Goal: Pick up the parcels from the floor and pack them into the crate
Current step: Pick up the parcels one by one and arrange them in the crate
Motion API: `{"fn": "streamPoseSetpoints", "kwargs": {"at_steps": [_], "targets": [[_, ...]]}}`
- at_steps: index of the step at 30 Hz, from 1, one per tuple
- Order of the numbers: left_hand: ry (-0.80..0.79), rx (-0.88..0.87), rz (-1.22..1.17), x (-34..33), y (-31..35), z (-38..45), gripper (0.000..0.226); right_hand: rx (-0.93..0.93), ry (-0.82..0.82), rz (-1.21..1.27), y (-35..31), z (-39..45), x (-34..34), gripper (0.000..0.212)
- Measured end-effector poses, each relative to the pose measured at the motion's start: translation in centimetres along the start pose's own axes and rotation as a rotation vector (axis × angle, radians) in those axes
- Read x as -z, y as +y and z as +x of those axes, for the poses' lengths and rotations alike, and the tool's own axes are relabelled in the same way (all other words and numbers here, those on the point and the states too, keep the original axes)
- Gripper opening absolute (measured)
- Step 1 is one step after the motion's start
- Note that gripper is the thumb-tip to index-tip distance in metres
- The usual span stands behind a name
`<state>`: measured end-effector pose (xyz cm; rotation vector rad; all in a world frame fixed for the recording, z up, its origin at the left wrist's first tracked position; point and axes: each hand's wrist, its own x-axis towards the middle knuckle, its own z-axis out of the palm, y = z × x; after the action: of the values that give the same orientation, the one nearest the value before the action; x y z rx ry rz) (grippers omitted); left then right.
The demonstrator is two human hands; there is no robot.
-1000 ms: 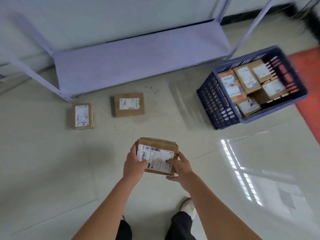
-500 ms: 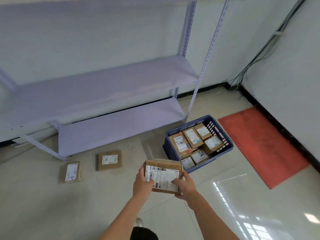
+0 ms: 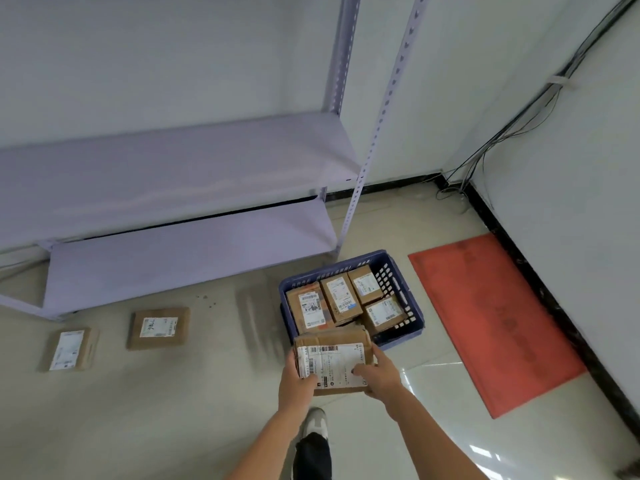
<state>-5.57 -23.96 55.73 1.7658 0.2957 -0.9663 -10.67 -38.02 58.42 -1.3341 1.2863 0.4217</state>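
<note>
I hold a brown cardboard parcel (image 3: 334,360) with a white barcode label in both hands, just in front of the crate's near edge. My left hand (image 3: 296,384) grips its left side, my right hand (image 3: 379,374) grips its right side with the thumb on the label. The blue plastic crate (image 3: 398,285) stands on the floor and holds several labelled parcels (image 3: 337,297). Two more parcels lie on the floor to the left: a flat one (image 3: 158,328) and a smaller one (image 3: 69,348).
A lilac metal shelf rack (image 3: 187,258) stands against the wall behind the floor parcels, its post beside the crate. A red mat (image 3: 491,320) lies right of the crate. Black cables (image 3: 512,133) run down the corner wall. My shoe (image 3: 315,422) is below the parcel.
I have straightened up and stepped toward the crate. The parcel in my hands now overlaps the crate's near edge; the floor parcels have fallen away to the left.
</note>
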Motion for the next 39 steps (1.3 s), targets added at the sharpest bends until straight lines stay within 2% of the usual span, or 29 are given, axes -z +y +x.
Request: {"fn": "streamPoseSetpoints", "kwargs": {"at_steps": [7,13,15,20,24,28,34,39], "targets": [[0.055,0.041,0.002,-7.3,4.0,4.0,0.059,0.021,-0.049,-0.098,-3.6,6.9,6.5,0.059],[0.105,0.136,0.018,-11.2,2.1,10.3,0.06,-0.003,-0.112,-0.262,-2.5,14.8,7.5,0.068],[0.137,0.164,-0.01,-13.0,1.0,12.8,0.06,-0.012,-0.124,-0.35,-1.6,17.8,7.8,0.064],[0.192,0.187,-0.05,-18.3,-3.9,21.6,0.075,0.031,-0.153,-0.541,1.1,28.8,8.5,0.053],[0.169,0.174,-0.021,-22.4,-8.7,27.9,0.072,0.059,-0.127,-0.616,4.7,37.2,9.1,0.05],[0.165,0.233,0.034,-24.7,-13.8,32.9,0.073,0.102,-0.145,-0.731,8.2,43.8,9.4,0.049],[0.151,0.248,0.084,-24.8,-18.8,37.9,0.064,0.241,-0.095,-1.056,10.8,49.5,7.4,0.043],[0.113,0.261,0.094,-24.4,-19.6,39.3,0.056,0.246,-0.001,-1.089,10.4,50.9,7.3,0.029]]}}
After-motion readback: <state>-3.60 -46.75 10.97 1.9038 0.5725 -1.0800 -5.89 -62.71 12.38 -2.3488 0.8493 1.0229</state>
